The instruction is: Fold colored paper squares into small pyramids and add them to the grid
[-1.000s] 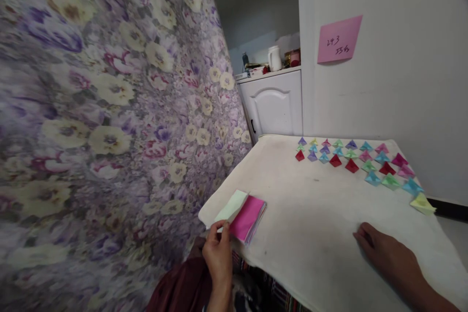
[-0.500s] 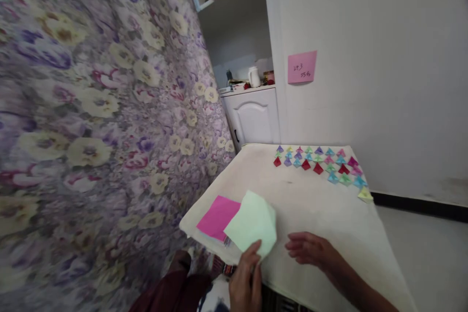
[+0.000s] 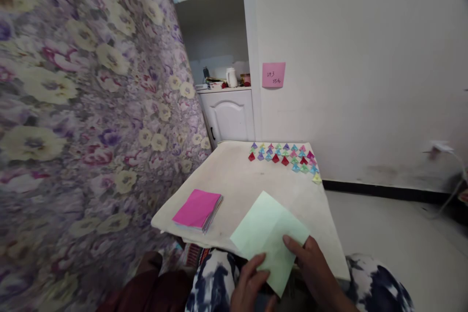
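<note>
A pale green square sheet of paper (image 3: 268, 231) is held over the near edge of the table, flat with a faint crease across it. My left hand (image 3: 250, 280) grips its lower left edge, fingers on top. On the right edge, my right hand (image 3: 310, 261) pinches the sheet with the thumb above and the other fingers underneath, mostly hidden. To the left lies a stack of square paper (image 3: 197, 208) with a magenta sheet on top. Small folded paper pieces (image 3: 285, 160) in several colours stand in rows at the table's far right corner.
The table (image 3: 234, 175) has a cream cloth cover. Beyond it are a white cabinet (image 3: 230, 114) with a white jug (image 3: 231, 78) on its shelf, and a pink note (image 3: 273, 75) on the wall. A floral curtain (image 3: 109, 131) hangs along the left side.
The green sheet has moved right, away from the magenta stack, and lies nearer to me. My right hand, empty and apart before, now grips the sheet too. The view has turned right.
</note>
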A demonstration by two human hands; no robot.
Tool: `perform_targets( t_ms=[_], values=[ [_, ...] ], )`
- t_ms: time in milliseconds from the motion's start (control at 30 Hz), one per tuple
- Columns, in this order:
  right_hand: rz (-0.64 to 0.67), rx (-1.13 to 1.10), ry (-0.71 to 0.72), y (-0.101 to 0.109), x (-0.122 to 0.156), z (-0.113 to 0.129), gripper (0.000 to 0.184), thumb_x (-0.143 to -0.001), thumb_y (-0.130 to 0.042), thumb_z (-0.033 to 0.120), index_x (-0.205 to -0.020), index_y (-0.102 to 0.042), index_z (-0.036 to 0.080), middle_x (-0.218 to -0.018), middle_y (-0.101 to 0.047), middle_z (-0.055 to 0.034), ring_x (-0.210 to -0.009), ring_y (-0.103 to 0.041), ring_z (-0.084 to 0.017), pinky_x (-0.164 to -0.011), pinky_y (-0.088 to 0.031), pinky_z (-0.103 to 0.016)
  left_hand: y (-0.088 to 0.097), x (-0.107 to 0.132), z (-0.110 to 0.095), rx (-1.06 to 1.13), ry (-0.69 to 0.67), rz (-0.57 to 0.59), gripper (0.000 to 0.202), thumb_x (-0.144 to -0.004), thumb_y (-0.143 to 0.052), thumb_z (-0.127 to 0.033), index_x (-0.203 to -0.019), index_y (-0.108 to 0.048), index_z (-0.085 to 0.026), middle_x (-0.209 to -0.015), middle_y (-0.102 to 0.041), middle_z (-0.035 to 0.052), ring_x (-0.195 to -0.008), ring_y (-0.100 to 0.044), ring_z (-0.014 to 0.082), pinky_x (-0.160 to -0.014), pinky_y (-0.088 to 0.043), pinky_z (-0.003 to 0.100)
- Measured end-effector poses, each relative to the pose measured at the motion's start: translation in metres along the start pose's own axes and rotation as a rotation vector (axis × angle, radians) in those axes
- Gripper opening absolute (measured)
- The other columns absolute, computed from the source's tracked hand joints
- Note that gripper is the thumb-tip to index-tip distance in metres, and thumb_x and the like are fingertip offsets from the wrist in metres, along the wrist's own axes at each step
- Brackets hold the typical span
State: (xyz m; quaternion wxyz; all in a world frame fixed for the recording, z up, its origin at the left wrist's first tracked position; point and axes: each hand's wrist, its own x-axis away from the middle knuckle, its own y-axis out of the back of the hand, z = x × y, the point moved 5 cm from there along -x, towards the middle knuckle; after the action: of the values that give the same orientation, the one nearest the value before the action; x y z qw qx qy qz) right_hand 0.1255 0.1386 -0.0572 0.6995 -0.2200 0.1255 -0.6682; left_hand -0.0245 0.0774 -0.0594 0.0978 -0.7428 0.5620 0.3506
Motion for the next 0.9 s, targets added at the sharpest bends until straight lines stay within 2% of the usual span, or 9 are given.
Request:
perform_targets(
  t_ms=[100, 200, 367, 567, 700, 800, 900],
  values=[
    [-0.04, 0.008, 0.043, -0.004, 0.015, 0.007, 0.038, -0.071, -0.069, 0.042, -0.094, -0.066, 0.012, -0.085, -0.072, -0.0076, -0.075, -0.065, -0.025, -0.064, -0.051, -0.033, 0.019, -0.006, -0.007, 0.092, 0.101, -0.072, 0.022, -0.075, -0.06, -0.038, -0.093, -0.067, -0.027, -0.113, -0.062, 0.0115, -0.105, -0.056, 0.0297, -0.085, -0.047, 0.043],
    [-0.087, 0.057, 0.075, -0.007, 0.028, 0.01, 0.04, -0.07, -0.07, 0.041, -0.096, -0.066, 0.011, -0.086, -0.072, -0.008, -0.078, -0.065, -0.025, -0.068, -0.051, -0.033, 0.035, -0.013, -0.01, 0.226, 0.273, -0.139, 0.022, -0.074, -0.063, -0.036, -0.092, -0.066, -0.024, -0.12, -0.054, 0.0114, -0.104, -0.056, 0.0282, -0.08, -0.051, 0.038],
    [-0.079, 0.058, 0.096, -0.013, 0.045, 0.011, 0.047, -0.069, -0.07, 0.043, -0.103, -0.064, 0.011, -0.089, -0.071, -0.0094, -0.079, -0.064, -0.026, -0.069, -0.05, -0.035, 0.042, -0.018, -0.011, 0.406, 0.542, -0.13, 0.032, -0.064, -0.073, -0.032, -0.092, -0.065, -0.019, -0.13, -0.047, 0.0123, -0.104, -0.058, 0.0264, -0.082, -0.052, 0.033],
    [-0.101, 0.008, 0.164, -0.017, 0.06, 0.019, 0.051, -0.068, -0.071, 0.043, -0.106, -0.063, 0.011, -0.087, -0.071, -0.0091, -0.078, -0.064, -0.027, -0.065, -0.05, -0.034, 0.03, -0.01, -0.009, 0.648, 0.777, -0.184, 0.046, -0.055, -0.078, -0.032, -0.096, -0.06, -0.021, -0.135, -0.047, 0.0104, -0.098, -0.063, 0.0254, -0.076, -0.053, 0.032],
    [-0.11, -0.045, 0.17, -0.017, 0.065, 0.02, 0.05, -0.067, -0.072, 0.042, -0.106, -0.063, 0.012, -0.088, -0.072, -0.0087, -0.078, -0.065, -0.026, -0.069, -0.051, -0.035, 0.02, -0.008, -0.02, 0.731, 0.841, -0.138, 0.057, -0.056, -0.076, -0.033, -0.109, -0.057, -0.023, -0.117, -0.062, 0.0087, -0.093, -0.064, 0.0244, -0.073, -0.053, 0.031],
    [-0.095, -0.09, 0.142, -0.021, 0.069, 0.019, 0.052, -0.065, -0.073, 0.042, -0.106, -0.064, 0.012, -0.089, -0.072, -0.0093, -0.081, -0.065, -0.028, -0.071, -0.051, -0.038, 0.017, -0.007, -0.026, 0.753, 0.84, -0.085, 0.051, -0.055, -0.077, -0.028, -0.103, -0.061, -0.02, -0.102, -0.068, 0.0083, -0.09, -0.065, 0.0243, -0.076, -0.051, 0.032],
    [-0.057, -0.132, 0.093, -0.026, 0.072, 0.018, 0.054, -0.063, -0.074, 0.04, -0.108, -0.063, 0.013, -0.091, -0.071, -0.0102, -0.083, -0.065, -0.029, -0.072, -0.051, -0.039, 0.013, -0.003, -0.024, 0.776, 0.874, -0.036, 0.047, -0.056, -0.077, -0.029, -0.099, -0.063, -0.016, -0.094, -0.069, 0.0093, -0.086, -0.066, 0.0257, -0.075, -0.051, 0.036]
  ],
)
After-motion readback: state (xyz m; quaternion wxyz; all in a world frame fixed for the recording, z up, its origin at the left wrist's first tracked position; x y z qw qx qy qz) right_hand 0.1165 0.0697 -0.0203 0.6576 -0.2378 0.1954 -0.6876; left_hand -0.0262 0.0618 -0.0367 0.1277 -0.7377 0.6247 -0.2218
